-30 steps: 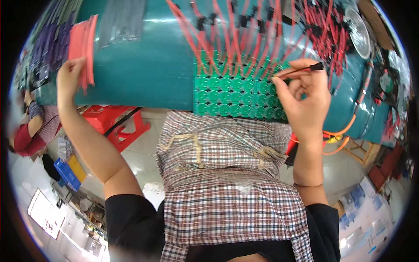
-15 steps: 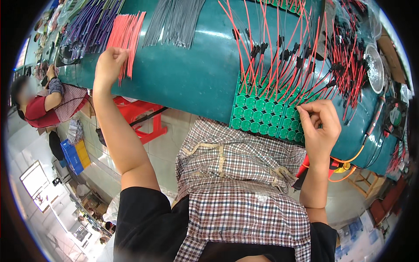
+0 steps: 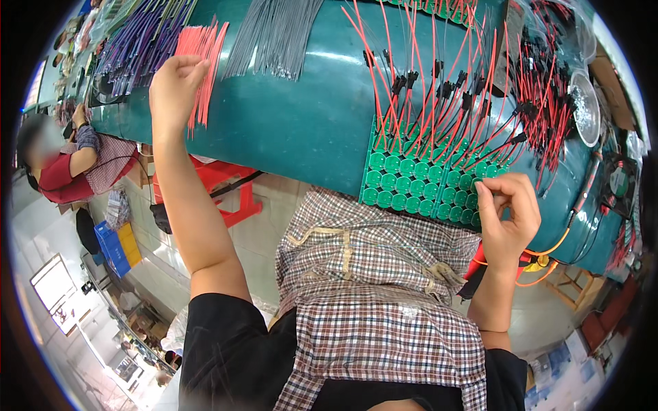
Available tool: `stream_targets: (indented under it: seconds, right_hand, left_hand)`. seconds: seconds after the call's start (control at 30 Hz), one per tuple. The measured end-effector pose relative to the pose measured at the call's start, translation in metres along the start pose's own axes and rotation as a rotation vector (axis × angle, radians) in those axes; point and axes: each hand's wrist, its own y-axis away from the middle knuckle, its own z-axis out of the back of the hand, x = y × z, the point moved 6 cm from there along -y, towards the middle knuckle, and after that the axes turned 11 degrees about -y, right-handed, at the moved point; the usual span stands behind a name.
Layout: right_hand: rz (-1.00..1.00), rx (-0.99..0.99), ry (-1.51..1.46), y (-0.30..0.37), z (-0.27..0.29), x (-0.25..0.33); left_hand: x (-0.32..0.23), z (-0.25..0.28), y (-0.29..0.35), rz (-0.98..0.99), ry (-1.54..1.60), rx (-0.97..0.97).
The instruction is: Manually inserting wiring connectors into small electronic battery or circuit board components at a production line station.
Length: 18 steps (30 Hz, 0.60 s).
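Well left of the green board panel (image 3: 400, 183), the left hand (image 3: 177, 85) is at the red wires (image 3: 213, 58), thumb and fingers pressed together; whether they pinch any, I cannot tell. At the panel's right edge, the right hand (image 3: 508, 209) brings 1 thumb and 1 forefinger together, contents unclear. Black-plugged leads (image 3: 447, 90) extend from the panel's far part.

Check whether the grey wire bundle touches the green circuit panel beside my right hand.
Apart. The head view shows bare teal tabletop between the grey wire bundle and the green circuit panel.
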Motion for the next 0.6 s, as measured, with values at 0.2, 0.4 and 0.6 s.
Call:
stream_targets:
  seconds: [0.2, 0.4, 0.6]
  right_hand:
    - [0.074, -0.124, 0.014, -0.001, 0.028, 0.010]
    - [-0.143, -0.417, 0.090, -0.013, 0.085, -0.028]
    - [-0.247, -0.387, 0.309, -0.041, 0.097, -0.052]
  left_hand:
    - [-0.032, -0.037, -0.025, -0.025, 0.101, 0.264]
    - [-0.059, -0.043, -0.021, -0.127, 0.158, 0.332]
    - [-0.075, -0.019, -0.003, 0.002, 0.209, 0.196]
